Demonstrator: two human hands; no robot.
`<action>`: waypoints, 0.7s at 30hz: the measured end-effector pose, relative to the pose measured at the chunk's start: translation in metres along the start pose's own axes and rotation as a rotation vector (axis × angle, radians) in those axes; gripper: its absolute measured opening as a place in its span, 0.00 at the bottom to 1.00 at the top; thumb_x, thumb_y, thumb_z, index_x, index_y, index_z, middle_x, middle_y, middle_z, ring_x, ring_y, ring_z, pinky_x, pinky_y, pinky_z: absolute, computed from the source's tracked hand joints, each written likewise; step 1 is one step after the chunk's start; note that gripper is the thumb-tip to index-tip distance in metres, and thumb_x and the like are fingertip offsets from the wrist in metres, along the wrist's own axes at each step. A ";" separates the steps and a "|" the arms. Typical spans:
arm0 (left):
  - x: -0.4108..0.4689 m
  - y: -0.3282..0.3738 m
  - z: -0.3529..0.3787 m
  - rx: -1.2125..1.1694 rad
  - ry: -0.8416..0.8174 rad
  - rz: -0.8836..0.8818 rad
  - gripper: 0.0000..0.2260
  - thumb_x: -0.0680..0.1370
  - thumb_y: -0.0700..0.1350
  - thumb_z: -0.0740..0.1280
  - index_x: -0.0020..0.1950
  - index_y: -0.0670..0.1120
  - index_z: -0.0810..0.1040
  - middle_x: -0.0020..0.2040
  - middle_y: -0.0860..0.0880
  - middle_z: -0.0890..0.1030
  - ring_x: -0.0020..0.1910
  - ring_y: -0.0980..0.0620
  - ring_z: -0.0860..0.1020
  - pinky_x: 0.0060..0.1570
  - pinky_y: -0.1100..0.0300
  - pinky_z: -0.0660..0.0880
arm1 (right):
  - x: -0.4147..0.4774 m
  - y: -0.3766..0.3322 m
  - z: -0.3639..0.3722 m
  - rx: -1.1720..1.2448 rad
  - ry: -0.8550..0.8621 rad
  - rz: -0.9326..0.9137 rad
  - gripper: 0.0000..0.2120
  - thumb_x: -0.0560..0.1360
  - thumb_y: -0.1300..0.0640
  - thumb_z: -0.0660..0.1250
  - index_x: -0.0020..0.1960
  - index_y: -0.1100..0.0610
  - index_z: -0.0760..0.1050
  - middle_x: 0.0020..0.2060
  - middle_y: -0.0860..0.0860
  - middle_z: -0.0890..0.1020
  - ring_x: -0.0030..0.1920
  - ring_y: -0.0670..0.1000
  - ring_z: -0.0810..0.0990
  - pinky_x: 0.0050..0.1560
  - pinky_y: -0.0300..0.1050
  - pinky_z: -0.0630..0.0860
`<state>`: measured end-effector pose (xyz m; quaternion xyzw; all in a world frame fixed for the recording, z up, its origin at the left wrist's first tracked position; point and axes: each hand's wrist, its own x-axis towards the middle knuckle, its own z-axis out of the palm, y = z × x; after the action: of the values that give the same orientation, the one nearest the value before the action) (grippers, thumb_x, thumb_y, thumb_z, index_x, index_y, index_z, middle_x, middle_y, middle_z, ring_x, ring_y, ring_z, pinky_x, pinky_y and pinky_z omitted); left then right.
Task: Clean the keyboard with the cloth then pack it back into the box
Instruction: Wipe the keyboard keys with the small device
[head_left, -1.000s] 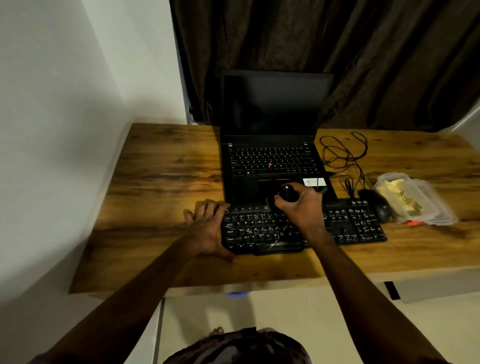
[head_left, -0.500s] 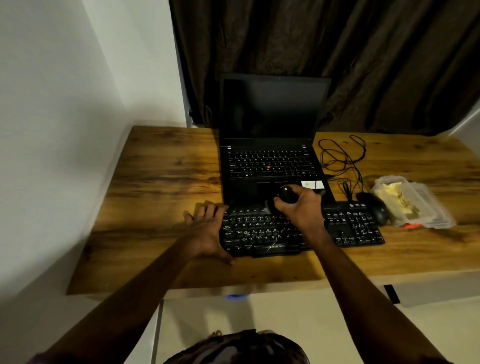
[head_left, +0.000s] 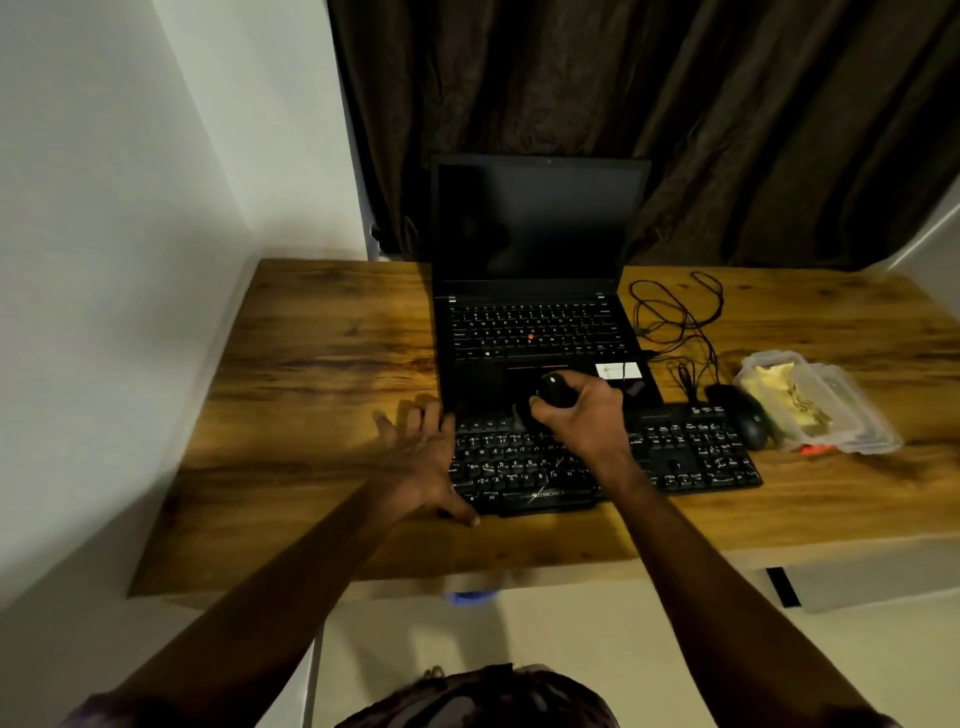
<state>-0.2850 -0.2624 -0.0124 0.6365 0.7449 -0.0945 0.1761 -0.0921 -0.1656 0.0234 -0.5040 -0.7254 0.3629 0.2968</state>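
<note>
A home desk corner: wooden desk (head_left: 322, 364), open laptop (head_left: 535, 291), dark curtain (head_left: 675, 104), plain white wall (head_left: 104, 208).

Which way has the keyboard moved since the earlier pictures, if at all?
No. The keyboard still lies along the front edge of the laptop, as in the earlier pictures.

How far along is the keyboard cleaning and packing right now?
Done: nothing I can confirm. In hand: the left hand rests flat at the left end of the Zebronics keyboard, while the right hand grips a dark wad, possibly the cloth, over the top key row. Left: the wiping and all the packing; the keyboard lies on the wooden desk and no box is in view.
</note>
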 end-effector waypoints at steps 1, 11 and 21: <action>0.001 0.000 0.000 0.011 0.005 0.014 0.67 0.53 0.74 0.75 0.80 0.47 0.46 0.76 0.44 0.49 0.75 0.38 0.50 0.70 0.28 0.47 | 0.001 0.005 -0.006 -0.019 0.011 0.011 0.07 0.71 0.58 0.76 0.49 0.55 0.82 0.41 0.46 0.83 0.40 0.40 0.82 0.38 0.27 0.77; 0.003 -0.005 0.002 0.008 0.036 0.098 0.67 0.52 0.76 0.73 0.80 0.48 0.47 0.73 0.46 0.54 0.72 0.41 0.55 0.72 0.38 0.54 | 0.003 -0.001 -0.002 -0.013 0.004 -0.020 0.07 0.70 0.57 0.77 0.47 0.53 0.82 0.39 0.43 0.83 0.39 0.38 0.82 0.40 0.28 0.78; 0.004 -0.005 0.008 -0.085 0.056 0.065 0.68 0.49 0.73 0.76 0.80 0.49 0.49 0.75 0.47 0.53 0.73 0.42 0.56 0.71 0.42 0.58 | 0.011 0.023 -0.024 -0.104 0.020 0.021 0.07 0.70 0.55 0.76 0.47 0.53 0.82 0.39 0.46 0.83 0.40 0.41 0.82 0.42 0.38 0.82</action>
<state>-0.2890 -0.2621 -0.0214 0.6548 0.7317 -0.0391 0.1852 -0.0643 -0.1448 0.0184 -0.5300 -0.7349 0.3225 0.2737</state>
